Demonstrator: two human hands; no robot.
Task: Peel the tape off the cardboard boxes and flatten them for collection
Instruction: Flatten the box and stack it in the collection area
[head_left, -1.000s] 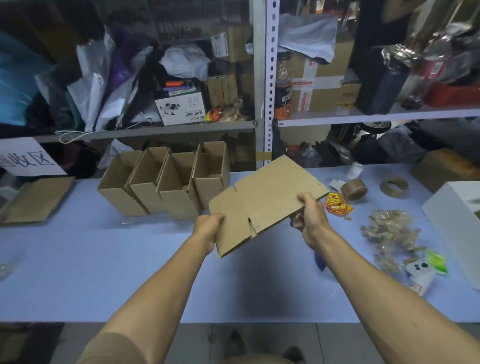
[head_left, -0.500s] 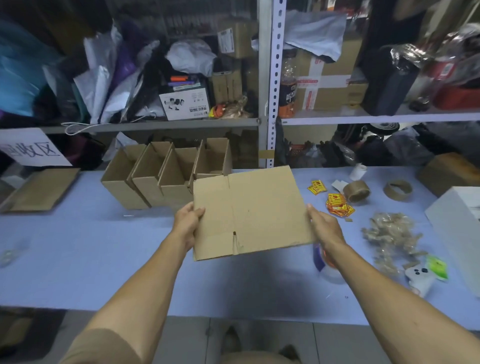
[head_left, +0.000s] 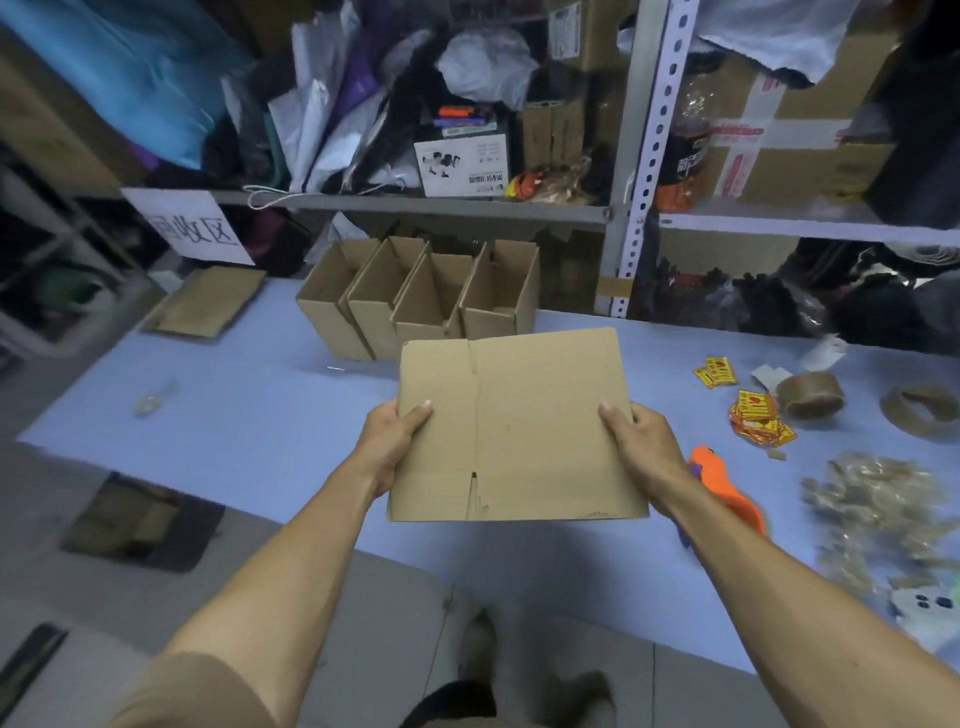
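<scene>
Head view: four open boxes (head_left: 421, 296) behind; left hand (head_left: 392, 441) and right hand (head_left: 641, 441) each grip one flattened box (head_left: 514, 431) by its side edges.

Bare blue tabletop (head_left: 249, 415) lies open to the left, up to the flat brown cardboard sheet (head_left: 208, 304). Four upright open cardboard boxes (head_left: 421, 301) block the back. On the right, an orange utility knife (head_left: 727, 491), yellow-red sticker packets (head_left: 756, 415), brown tape rolls (head_left: 810, 395) and crumpled peeled tape (head_left: 878, 514) crowd the surface.
</scene>
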